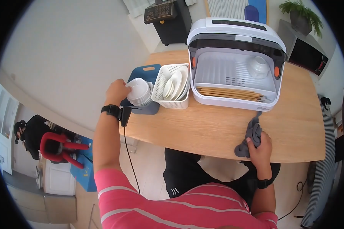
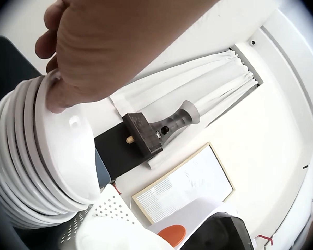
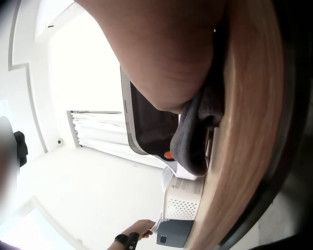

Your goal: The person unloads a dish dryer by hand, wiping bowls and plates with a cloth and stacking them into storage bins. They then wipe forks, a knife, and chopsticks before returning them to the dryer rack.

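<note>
My left hand (image 1: 117,93) pinches the rim of the front white bowl (image 1: 137,88) in a nested stack, thumb inside the bowl. The stack leans on its side in a dark blue bin (image 1: 147,110) at the table's left. In the left wrist view the bowl (image 2: 73,151) still sits against the others. My right hand (image 1: 262,150) grips a crumpled grey cloth (image 1: 252,133) at the table's front edge; the cloth (image 3: 190,143) bunches under the palm in the right wrist view.
A white perforated basket (image 1: 172,104) of upright plates stands right of the bin. Beside it, an open white dish cabinet (image 1: 233,24) holds wooden chopsticks (image 1: 229,94) and white bowls (image 1: 258,68). A microwave (image 1: 307,53) stands behind right. Another person (image 1: 34,133) is far left.
</note>
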Motion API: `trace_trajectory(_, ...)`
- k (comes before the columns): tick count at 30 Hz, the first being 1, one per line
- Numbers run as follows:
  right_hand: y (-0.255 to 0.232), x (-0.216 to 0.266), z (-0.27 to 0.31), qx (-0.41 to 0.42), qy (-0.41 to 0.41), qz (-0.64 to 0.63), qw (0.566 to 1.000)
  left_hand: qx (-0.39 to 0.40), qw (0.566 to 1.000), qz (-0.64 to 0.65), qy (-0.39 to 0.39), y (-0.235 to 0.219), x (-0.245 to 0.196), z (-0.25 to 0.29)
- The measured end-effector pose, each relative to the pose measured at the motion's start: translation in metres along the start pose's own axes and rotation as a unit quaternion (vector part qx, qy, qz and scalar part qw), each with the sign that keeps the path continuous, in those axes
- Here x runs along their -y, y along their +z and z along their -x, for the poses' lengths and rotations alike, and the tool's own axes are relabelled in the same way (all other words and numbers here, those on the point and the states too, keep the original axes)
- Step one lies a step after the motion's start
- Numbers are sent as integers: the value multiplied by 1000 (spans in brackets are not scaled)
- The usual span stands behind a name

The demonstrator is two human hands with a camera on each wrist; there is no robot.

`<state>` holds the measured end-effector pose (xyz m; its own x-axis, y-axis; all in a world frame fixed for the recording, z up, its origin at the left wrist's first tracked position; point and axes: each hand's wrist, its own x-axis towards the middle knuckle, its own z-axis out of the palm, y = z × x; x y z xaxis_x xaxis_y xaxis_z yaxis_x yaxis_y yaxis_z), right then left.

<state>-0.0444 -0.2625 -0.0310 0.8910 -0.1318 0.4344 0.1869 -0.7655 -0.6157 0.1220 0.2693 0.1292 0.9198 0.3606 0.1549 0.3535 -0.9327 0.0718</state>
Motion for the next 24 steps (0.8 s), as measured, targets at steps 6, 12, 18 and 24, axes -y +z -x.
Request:
trace_trajectory(6, -4, 1, 0, 0, 0, 4, 1000, -30, 995, 83, -38, -15, 3, -1)
trace_trajectory(12, -4, 1, 0, -2, -8, 3, 1000, -128, 942, 307, 38, -49, -30, 41)
trace_trajectory(18, -6, -1, 1, -2, 7, -5, 1000, 181, 645, 742, 19, 32, -91, 109)
trace_trajectory(24, -24, 5, -7, 50, 140, -287, 946, 474, 329, 817, -7, 126, -171, 195)
